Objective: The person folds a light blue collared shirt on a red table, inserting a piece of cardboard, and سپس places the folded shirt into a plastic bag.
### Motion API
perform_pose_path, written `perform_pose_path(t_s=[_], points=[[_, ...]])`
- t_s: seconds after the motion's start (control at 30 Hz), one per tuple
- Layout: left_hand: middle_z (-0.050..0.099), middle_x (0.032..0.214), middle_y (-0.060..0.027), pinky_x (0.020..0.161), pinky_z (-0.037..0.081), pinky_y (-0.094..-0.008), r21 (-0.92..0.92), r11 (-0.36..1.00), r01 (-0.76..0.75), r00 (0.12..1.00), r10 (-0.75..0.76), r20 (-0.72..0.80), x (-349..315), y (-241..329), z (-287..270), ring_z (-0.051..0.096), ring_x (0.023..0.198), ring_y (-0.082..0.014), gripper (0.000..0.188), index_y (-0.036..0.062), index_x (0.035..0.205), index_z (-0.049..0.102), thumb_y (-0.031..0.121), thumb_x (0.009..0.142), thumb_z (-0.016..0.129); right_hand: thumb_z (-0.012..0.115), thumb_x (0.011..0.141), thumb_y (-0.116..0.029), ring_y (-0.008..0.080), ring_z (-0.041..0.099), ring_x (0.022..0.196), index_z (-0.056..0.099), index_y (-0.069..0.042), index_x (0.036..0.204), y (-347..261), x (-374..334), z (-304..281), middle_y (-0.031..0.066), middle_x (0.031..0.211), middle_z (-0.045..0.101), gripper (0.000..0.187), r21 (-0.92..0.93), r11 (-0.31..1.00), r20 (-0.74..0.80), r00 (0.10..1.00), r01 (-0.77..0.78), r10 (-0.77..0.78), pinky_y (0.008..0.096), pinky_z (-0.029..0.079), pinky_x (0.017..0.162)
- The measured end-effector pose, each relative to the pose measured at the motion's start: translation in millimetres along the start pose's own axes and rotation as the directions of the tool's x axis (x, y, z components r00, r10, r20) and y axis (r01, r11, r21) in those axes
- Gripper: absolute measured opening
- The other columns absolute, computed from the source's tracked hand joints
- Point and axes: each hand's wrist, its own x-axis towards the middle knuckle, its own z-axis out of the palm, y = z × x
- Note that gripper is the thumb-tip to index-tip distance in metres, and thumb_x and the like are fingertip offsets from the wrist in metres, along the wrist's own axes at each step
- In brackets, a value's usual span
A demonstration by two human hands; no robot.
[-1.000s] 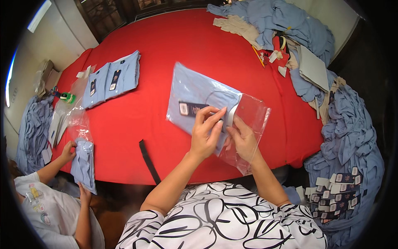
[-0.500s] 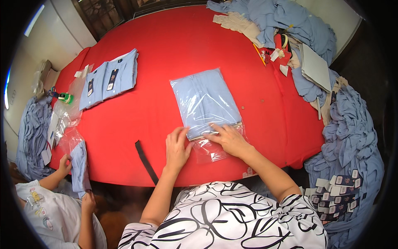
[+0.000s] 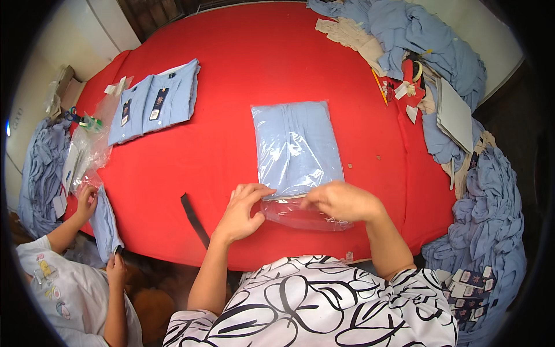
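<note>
A folded light-blue shirt lies in a clear plastic bag in front of me, its loose open end toward me. My left hand rests at the bag's lower left corner, fingers stretched out and thumb apart. Over the loose plastic at the lower right is my right hand, its fingers bent and pointing left. Motion smears those fingertips, so whether they pinch the plastic is unclear. A pale edge, perhaps card, shows along the shirt's near side.
Two tagged folded shirts lie at the left on the red tablecloth. A black strap hangs near the front edge. Beside me a co-worker's hand holds blue cloth. Blue garments and tags are heaped right.
My right hand has lifted off the shirt's near edge and shifted right and toward me. The loose plastic has spread wider. My left hand stays by the corner, and the view has shifted slightly.
</note>
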Motion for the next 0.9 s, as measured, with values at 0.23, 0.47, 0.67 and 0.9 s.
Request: perform_pose_path(t_s=[0.23, 0.47, 0.67, 0.9], points=[[0.06, 0.1, -0.0072, 0.084, 0.042, -0.0367, 0.427, 0.895, -0.132, 0.991, 0.121, 0.053, 33, 11, 44, 0.055, 0.1, -0.0267, 0.022, 0.0075, 0.096, 0.067, 0.019, 0.079, 0.074, 0.047, 0.087, 0.002, 0.0365, 0.054, 0.122, 0.059, 0.008, 0.124, 15, -22, 83, 0.023, 0.127, 0.059, 0.039, -0.063, 0.998, -0.221, 0.975, 0.01, -0.024, 0.0419, 0.045, 0.102], [0.06, 0.081, -0.0065, 0.065, 0.044, -0.0381, 0.291, 0.926, -0.238, 0.892, 0.327, -0.312, 47, 43, 50, 0.056, 0.074, -0.0262, 0.009, 0.006, 0.081, 0.064, 0.009, 0.079, 0.072, 0.05, 0.086, -0.001, 0.0469, 0.033, 0.139, 0.045, 0.01, 0.134, 34, 15, 116, 0.0303, 0.144, 0.04, 0.05, -0.284, 0.952, -0.563, 0.784, 0.113, -0.261, 0.0512, 0.031, 0.115], [0.061, 0.085, -0.0055, 0.071, 0.043, -0.037, 0.283, 0.898, -0.337, 0.882, 0.407, -0.238, 41, 59, 48, 0.057, 0.081, -0.0249, 0.012, 0.0057, 0.082, 0.064, 0.007, 0.075, 0.074, 0.052, 0.091, -0.029, 0.0474, 0.02, 0.146, 0.041, 0.008, 0.14, 68, 92, 105, 0.0268, 0.152, 0.032, 0.063, -0.354, 0.935, -0.726, 0.624, 0.025, -0.291, 0.0575, 0.019, 0.118], [0.063, 0.108, -0.0119, 0.089, 0.04, -0.0416, 0.19, 0.967, -0.172, 0.917, 0.227, -0.327, 57, 18, 36, 0.054, 0.102, -0.0306, 0.02, 0.0067, 0.103, 0.069, 0.02, 0.089, 0.064, 0.055, 0.093, -0.044, 0.0387, 0.023, 0.147, 0.051, -0.009, 0.141, 49, 78, 82, 0.0113, 0.153, 0.038, 0.059, -0.505, 0.857, -0.599, 0.757, -0.105, -0.261, 0.0744, 0.014, 0.11]])
